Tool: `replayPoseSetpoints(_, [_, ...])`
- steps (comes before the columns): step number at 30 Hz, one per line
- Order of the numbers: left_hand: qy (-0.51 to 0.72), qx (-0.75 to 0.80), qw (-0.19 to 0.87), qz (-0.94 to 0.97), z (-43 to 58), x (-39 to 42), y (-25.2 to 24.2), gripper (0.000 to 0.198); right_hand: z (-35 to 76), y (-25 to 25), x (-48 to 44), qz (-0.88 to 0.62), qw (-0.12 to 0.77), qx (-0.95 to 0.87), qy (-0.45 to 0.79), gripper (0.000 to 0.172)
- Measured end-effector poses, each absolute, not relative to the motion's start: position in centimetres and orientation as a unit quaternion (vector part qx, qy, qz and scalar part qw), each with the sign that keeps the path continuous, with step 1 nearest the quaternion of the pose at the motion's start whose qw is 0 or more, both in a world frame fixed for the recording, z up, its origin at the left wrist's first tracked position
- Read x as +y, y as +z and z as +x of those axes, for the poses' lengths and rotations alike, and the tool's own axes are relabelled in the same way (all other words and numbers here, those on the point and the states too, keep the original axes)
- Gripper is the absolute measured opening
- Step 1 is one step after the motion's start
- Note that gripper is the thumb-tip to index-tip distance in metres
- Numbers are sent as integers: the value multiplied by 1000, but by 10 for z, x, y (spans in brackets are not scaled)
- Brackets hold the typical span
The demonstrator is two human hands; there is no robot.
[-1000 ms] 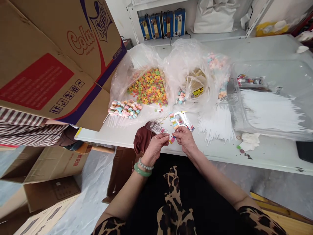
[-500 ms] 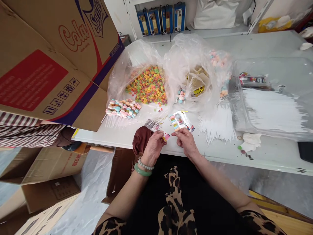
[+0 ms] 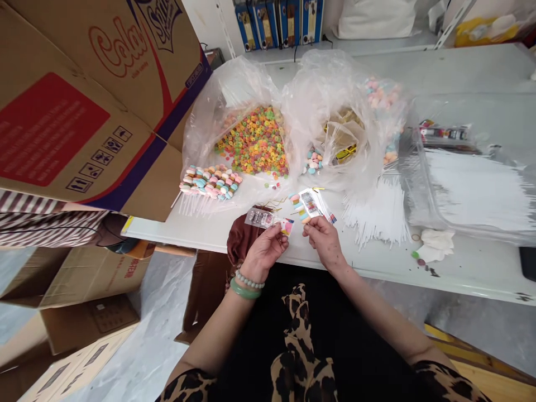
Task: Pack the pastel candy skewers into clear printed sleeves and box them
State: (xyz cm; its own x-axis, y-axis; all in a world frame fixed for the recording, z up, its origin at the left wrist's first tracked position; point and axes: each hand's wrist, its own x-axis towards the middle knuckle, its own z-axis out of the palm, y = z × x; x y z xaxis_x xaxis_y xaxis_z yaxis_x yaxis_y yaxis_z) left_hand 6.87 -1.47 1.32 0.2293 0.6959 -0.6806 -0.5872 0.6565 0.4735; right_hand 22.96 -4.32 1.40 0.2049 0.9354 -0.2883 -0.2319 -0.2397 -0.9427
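Observation:
My left hand (image 3: 264, 250) pinches a small clear printed wrapper (image 3: 268, 219) with a colourful candy end, just over the white table's (image 3: 259, 237) front edge. My right hand (image 3: 324, 238) is closed in a pinch a little to the right, its fingertips at a candy stick and a stack of printed wrappers (image 3: 310, 203) lying on the table; what it holds is too small to make out. A row of finished pastel candy sticks (image 3: 209, 183) lies to the left. Behind it an open plastic bag holds coloured ring candies (image 3: 255, 142).
A second plastic bag (image 3: 335, 128) holds pastel candies. White sticks (image 3: 374, 209) lie loose to the right, with more in a clear tray (image 3: 473, 184). A large cardboard box (image 3: 84, 95) overhangs the left side; more boxes (image 3: 71, 279) stand on the floor.
My hands have drawn apart: the left one has carried the wrapper up and left, while the right has stayed near the wrapper stack. The camera has tilted slightly.

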Motion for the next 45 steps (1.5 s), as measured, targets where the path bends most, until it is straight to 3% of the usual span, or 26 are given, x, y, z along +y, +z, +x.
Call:
replayPoseSetpoints(4, [416, 464, 782, -18, 63, -6, 10, 9, 242, 6, -71, -585, 491, -373, 527, 14])
replayPoseSetpoints(10, [427, 443, 785, -71, 59, 0, 9, 21, 242, 4, -95, -595, 465, -467, 460, 11])
replayPoseSetpoints(17, [432, 445, 781, -70, 66, -3, 11, 20, 239, 6, -90, -600, 465, -501, 415, 13])
replayPoseSetpoints(24, [427, 434, 790, -74, 71, -5, 17, 14, 242, -1, -92, -610, 429, -610, 269, 16])
replayPoseSetpoints(28, [436, 441, 784, -31, 73, -7, 15, 13, 245, -3, -93, -616, 388, -669, 150, 21])
replayPoseSetpoints(37, [466, 487, 707, 214, 62, -8, 9, 26, 253, -4, -92, -575, 348, -739, 48, 21])
replayPoseSetpoints(42, [438, 524, 678, 273, 54, -6, 10, 28, 257, -8, -90, -551, 308, -770, -90, 23])
replayPoseSetpoints(45, [434, 537, 663, 289, 56, -8, 10, 27, 255, -10, -90, -547, 300, -776, -94, 24])
